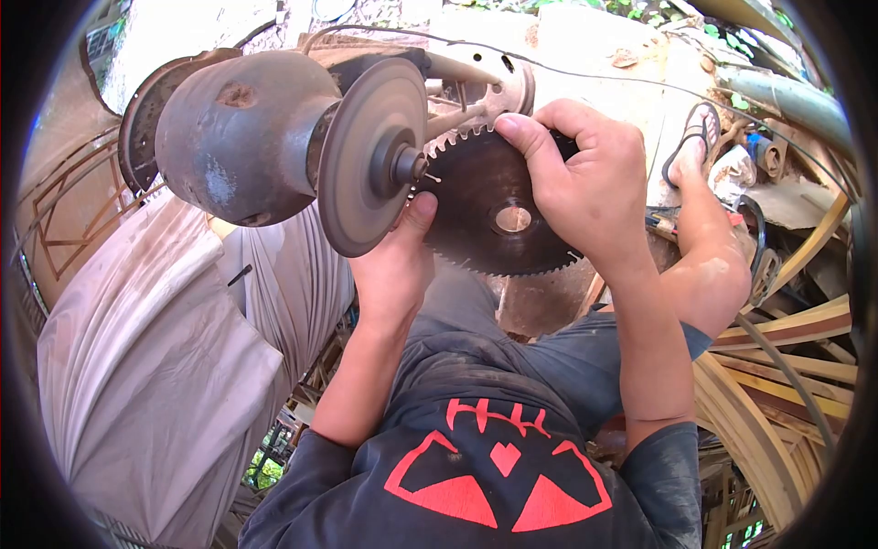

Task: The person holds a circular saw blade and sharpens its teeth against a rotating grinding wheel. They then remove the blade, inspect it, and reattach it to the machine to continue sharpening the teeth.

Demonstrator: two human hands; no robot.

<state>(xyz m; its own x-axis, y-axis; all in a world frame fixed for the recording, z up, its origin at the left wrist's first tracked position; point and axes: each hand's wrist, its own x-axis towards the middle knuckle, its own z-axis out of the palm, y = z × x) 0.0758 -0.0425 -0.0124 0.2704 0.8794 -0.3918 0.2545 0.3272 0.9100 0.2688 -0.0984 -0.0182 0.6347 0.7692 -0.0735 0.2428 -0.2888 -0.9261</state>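
A dark circular saw blade (471, 197) with a round centre hole is held tilted in front of my body. My right hand (590, 174) pinches its upper right rim, thumb along the toothed edge. At the blade's left rim, my left hand (393, 270) grips with the thumb up on the face and the other fingers hidden. Right beside the blade's upper left teeth is the grinding wheel (366, 156) of a bench grinder (242, 137), its edge overlapping my left hand in this view.
A grey cloth (165, 366) drapes below the grinder on the left. Curved wooden strips (759, 439) are stacked at the right. A black cable (594, 78) runs across the back. My sandalled foot (695, 142) rests at the upper right, near a pipe (777, 91).
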